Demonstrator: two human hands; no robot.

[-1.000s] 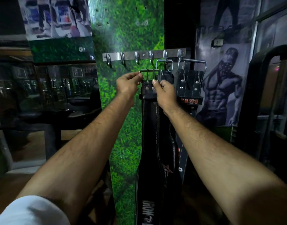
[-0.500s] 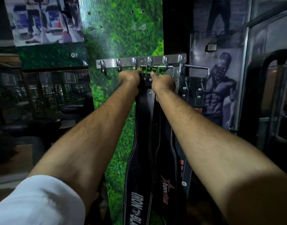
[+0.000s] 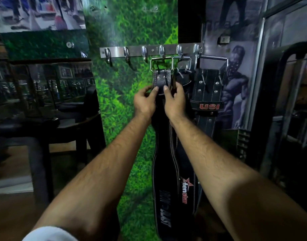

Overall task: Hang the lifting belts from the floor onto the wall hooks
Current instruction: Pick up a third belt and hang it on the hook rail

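Both hands, left (image 3: pixel 144 101) and right (image 3: pixel 175 100), pinching belt (image 3: pixel 164 171) below buckle (image 3: pixel 161 64) on hook (image 3: pixel 161 52). Stiff, heavy leather, likely; best gripped near buckle.

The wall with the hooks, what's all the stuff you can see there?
Hook rail: one, silver, six hooks, on the green wall.
Belts: three, black, hanging under the rail's right half: front belt, Tenstar belt behind it, USI belt furthest right.
Buckle: one, silver, on the fourth hook from the left.
Grass wall: one, green, behind the rail.
Poster: one, grey, on the right.
Table: one, dark, on the left.
Left hand: grip on the front belt.
Right hand: grip on the front belt.
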